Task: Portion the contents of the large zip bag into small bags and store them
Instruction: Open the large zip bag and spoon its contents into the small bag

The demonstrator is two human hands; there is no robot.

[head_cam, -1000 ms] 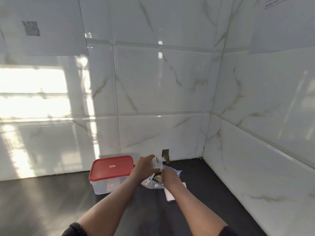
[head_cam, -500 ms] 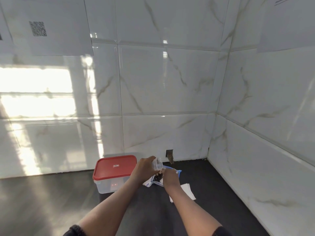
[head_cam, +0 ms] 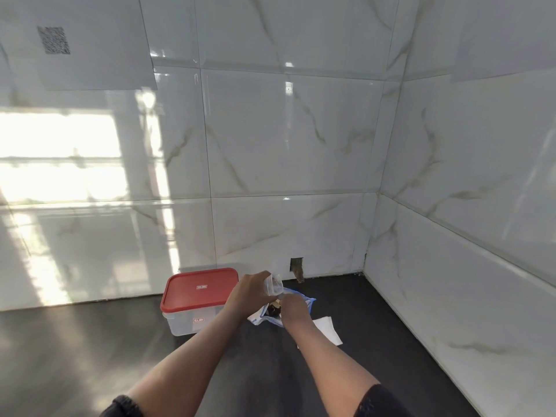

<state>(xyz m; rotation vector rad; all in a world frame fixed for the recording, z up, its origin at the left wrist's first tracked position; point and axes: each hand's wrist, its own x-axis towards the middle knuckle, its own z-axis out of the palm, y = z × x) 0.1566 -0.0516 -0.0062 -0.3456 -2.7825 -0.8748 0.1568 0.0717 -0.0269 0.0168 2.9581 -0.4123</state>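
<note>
Gripping the small bag (head_cam: pixel 273 286) at lower centre, the left hand (head_cam: pixel 248 294) should hold it wide while the right hand (head_cam: pixel 293 306), grasp hidden, probably inside the large zip bag (head_cam: pixel 302 297) beneath, lifts modest pinches across

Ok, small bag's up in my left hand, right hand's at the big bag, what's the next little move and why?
Probably bring the right hand up to the small bag and drop a piece in: the left hand holds it raised just above the large zip bag, where dark contents show.
</note>
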